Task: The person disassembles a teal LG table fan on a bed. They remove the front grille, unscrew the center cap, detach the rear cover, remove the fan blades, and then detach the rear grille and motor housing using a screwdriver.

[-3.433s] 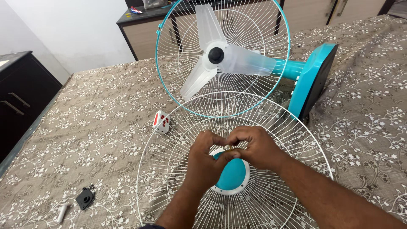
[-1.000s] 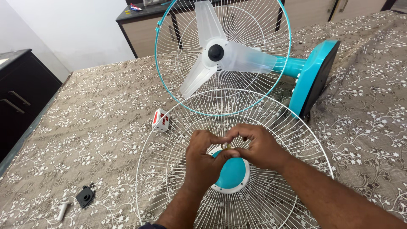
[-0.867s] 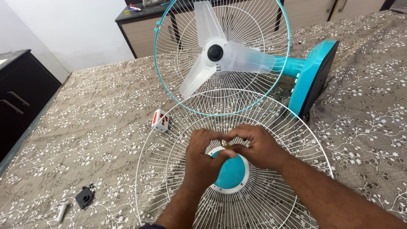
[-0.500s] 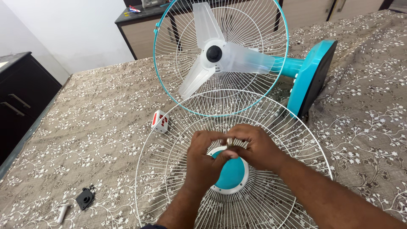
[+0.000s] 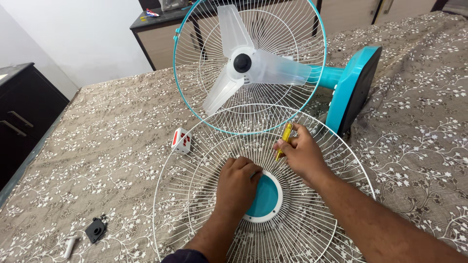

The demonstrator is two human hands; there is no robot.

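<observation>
A white wire fan guard (image 5: 204, 156) with a teal round centre cap (image 5: 265, 197) lies flat on the patterned bedspread. My left hand (image 5: 236, 187) rests on the guard, fingers on the cap's left edge. To the cap's upper right, my right hand (image 5: 302, 153) is over the guard and grips a small yellow screwdriver (image 5: 285, 139), its tip pointing down. Behind the guard lies a teal table fan (image 5: 353, 90) on its side, with clear blades (image 5: 243, 63) and a teal-rimmed rear guard (image 5: 195, 102).
A small white and red cube (image 5: 181, 140) sits left of the guard. A black plastic part (image 5: 95, 229) and a small white piece (image 5: 70, 245) lie at the lower left. Dark cabinets (image 5: 22, 107) stand at the left, and a counter (image 5: 161, 29) behind.
My hands have come apart from above the cap. The right hand moved up and right and now shows the yellow screwdriver; the left hand dropped onto the cap's edge.
</observation>
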